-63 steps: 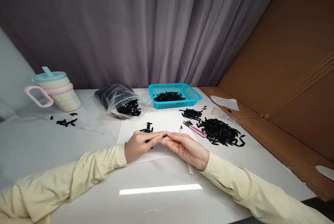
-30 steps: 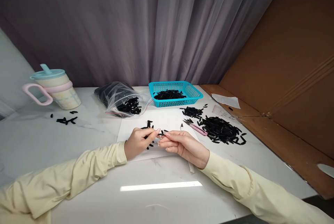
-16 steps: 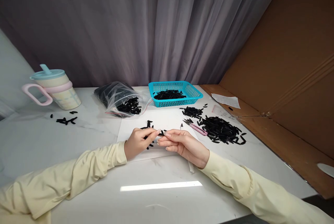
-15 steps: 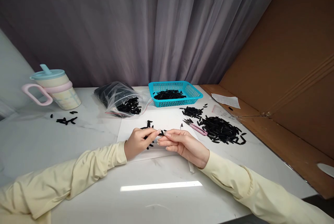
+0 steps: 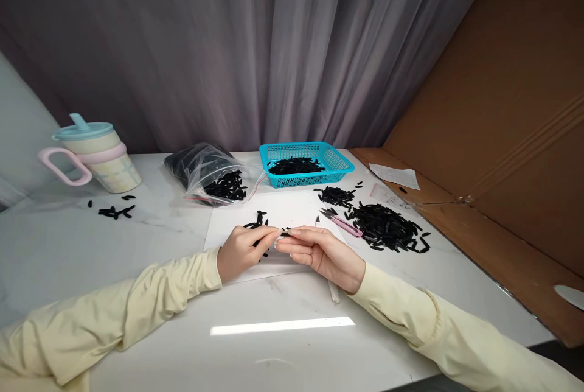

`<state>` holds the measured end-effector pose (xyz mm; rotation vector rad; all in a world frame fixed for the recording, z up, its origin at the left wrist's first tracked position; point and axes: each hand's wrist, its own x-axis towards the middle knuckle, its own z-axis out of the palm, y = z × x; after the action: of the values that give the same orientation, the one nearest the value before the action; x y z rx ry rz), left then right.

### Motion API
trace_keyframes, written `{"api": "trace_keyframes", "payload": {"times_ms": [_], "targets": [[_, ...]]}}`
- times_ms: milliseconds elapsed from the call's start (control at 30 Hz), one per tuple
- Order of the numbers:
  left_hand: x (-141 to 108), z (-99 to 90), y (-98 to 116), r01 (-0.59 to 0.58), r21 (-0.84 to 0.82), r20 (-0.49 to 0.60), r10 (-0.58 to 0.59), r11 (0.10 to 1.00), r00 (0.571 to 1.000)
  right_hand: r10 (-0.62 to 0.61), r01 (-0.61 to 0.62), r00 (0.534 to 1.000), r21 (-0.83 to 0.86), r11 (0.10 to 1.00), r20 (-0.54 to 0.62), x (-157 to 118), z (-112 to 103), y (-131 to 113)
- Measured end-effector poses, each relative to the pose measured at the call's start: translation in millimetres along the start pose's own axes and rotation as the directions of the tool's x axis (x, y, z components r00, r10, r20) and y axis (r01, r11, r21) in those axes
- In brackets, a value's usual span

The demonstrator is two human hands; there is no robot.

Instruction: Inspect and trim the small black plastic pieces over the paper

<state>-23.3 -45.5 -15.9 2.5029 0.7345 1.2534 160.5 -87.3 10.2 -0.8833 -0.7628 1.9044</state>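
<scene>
Between my fingertips is a small black elongated piece [image 5: 285, 233], mostly covered by the fingers. My left hand [image 5: 246, 250] pinches its left end, and my right hand [image 5: 326, 253] grips the other end with thumb and forefinger. Both hands hover over a white sheet of paper [image 5: 292, 206]. Several similar black pieces [image 5: 260, 221] lie on the sheet behind and under my left hand, partly hidden by it. A slim white tool with a dark pointed tip [image 5: 318, 220] runs beneath my right hand. Pink thread snips [image 5: 343, 223] lie right of that hand.
A large heap of black pieces [image 5: 387, 227] and a smaller heap [image 5: 336, 196] lie on the right. At the back stand a blue basket [image 5: 314, 181] and an opened zip bag [image 5: 201, 173], both holding black pieces. A handled tumbler [image 5: 109, 161] stands left, near loose pieces [image 5: 115, 212].
My right fingers have shifted slightly on the black piece, and less of it shows between the hands. The other things stay where they were.
</scene>
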Motion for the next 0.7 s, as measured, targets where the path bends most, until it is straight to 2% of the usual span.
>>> {"api": "trace_keyframes", "payload": {"times_ms": [133,233,300,367,433,467,533,600,700], "targets": [[-0.8,0.1,0.1,-0.007,-0.025,0.011,0.007,1.000,1.000,0.016,-0.016,1.000,-0.013,1.000,-0.001,2.2,-2.5,2.2],[1.2,-0.8,1.8,0.031,-0.055,0.021,-0.030,0.998,0.999,0.019,-0.019,1.000,-0.040,0.999,-0.002,1.7,-3.8,1.1],[4.5,-1.5,2.9,0.159,-0.145,0.033,-0.156,0.976,0.987,-0.009,0.006,1.000,-0.111,0.994,-0.023,1.8,-5.1,-4.4],[9.3,-2.1,2.9,0.363,-0.329,0.081,-0.357,0.872,0.931,-0.129,0.105,0.989,-0.276,0.955,-0.071,5.2,-7.8,-16.5],[14.3,-2.8,1.2,0.538,-0.514,0.181,-0.529,0.667,0.829,-0.346,0.259,0.935,-0.508,0.822,-0.083,14.3,-11.8,-35.9],[16.4,-3.4,-0.2,0.590,-0.571,0.232,-0.578,0.570,0.783,-0.464,0.334,0.885,-0.627,0.704,-0.049,21.6,-14.0,-48.0],[19.5,-4.9,-3.9,0.655,-0.631,0.326,-0.624,0.416,0.710,-0.567,0.397,0.824,-0.706,0.587,-0.008,40.7,-18.0,-74.8],[21.1,-6.5,-7.4,0.685,-0.654,0.391,-0.631,0.323,0.670,-0.625,0.428,0.780,-0.753,0.499,0.030,62.8,-20.2,-100.4],[22.5,-8.5,-10.3,0.698,-0.671,0.432,-0.634,0.249,0.641,-0.670,0.434,0.734,-0.836,0.335,0.113,87.4,-15.6,-122.9]]}}
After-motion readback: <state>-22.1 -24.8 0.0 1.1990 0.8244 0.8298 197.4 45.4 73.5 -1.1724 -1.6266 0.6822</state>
